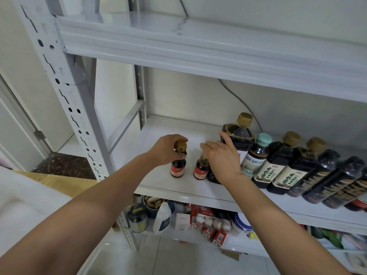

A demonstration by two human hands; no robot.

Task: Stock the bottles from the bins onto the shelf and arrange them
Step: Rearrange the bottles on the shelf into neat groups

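Two small dark sauce bottles with red labels stand on the white middle shelf (172,133). My left hand (168,149) grips the left small bottle (178,167) by its gold cap. My right hand (222,157) hovers over the second small bottle (201,169) with fingers spread, covering its cap; whether it touches is unclear. To the right runs a row of larger dark bottles: a tall gold-capped one (238,135), a teal-capped one (258,155), and several more with gold caps (282,161).
The shelf above (198,48) overhangs the work area. The perforated white upright (65,92) stands at left. Below, the lower shelf holds jars, a white bottle (161,217) and red packets (208,221). A wooden surface (59,183) lies at left.
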